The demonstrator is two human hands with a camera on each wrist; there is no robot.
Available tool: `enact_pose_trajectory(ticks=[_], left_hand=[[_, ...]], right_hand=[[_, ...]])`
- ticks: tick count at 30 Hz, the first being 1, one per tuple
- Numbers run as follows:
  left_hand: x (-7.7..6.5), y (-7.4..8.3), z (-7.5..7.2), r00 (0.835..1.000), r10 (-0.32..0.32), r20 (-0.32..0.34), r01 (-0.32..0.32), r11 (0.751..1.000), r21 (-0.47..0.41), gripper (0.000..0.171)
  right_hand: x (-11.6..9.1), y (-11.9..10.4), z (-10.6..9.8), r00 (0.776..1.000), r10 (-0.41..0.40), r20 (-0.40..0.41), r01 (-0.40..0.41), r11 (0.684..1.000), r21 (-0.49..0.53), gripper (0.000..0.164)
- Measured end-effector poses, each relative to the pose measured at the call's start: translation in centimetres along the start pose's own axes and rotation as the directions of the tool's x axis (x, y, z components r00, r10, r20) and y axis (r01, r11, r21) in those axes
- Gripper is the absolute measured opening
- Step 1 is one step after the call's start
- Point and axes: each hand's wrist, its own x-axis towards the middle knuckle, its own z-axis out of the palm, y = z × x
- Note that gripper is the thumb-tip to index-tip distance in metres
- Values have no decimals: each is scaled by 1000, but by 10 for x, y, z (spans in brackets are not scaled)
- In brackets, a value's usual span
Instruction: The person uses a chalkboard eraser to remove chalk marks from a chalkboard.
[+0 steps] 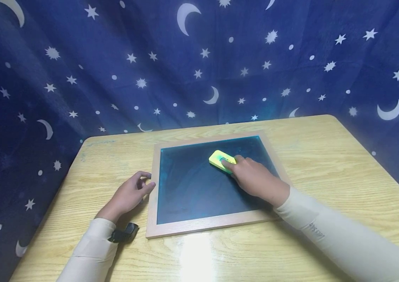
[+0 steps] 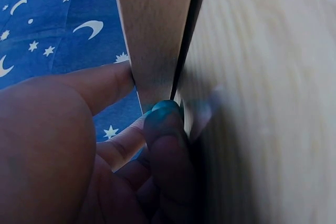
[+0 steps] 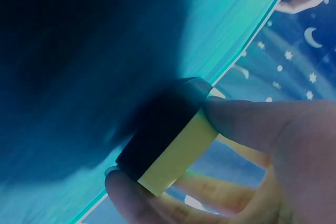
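Observation:
A framed chalkboard (image 1: 189, 192) lies flat on the wooden table, its dark surface bordered by a light wood frame (image 1: 203, 227). Over the upper right part of the board, my right hand (image 1: 256, 178) grips a yellow chalkboard eraser (image 1: 217, 157). The right wrist view shows the eraser's dark pad (image 3: 163, 124) against the board, with thumb and fingers on opposite sides of its yellow body. My left hand (image 1: 129, 196) holds the frame's left edge, thumb at its top and bent fingers at its side. One fingertip (image 2: 163, 114) carries blue-green dust.
The wooden table (image 1: 107, 168) extends around the board, with faint blue marks (image 1: 98, 143) at its far left corner. A dark blue curtain (image 1: 171, 70) with white moons and stars hangs behind and beside it. A black strap (image 1: 123, 234) circles the left wrist.

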Motion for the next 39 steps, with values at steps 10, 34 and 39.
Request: enact_pose_trajectory(ticks=[10,34,39], left_hand=[[-2,2,0,1000,-1,2,1,1000,-3,60],[-2,2,-1,1000,13,-6,-13,1000,-1,58],[-2,2,-1,1000,8,-7,-8,1000,8,58]], right_hand=[[-9,38,-4,997,75,6,-75,997,-18,44],[-10,21,-3,998,56,-36,-58,995,-78,45],[-9,2,2,998,9,-54,-15,993,-117,49]])
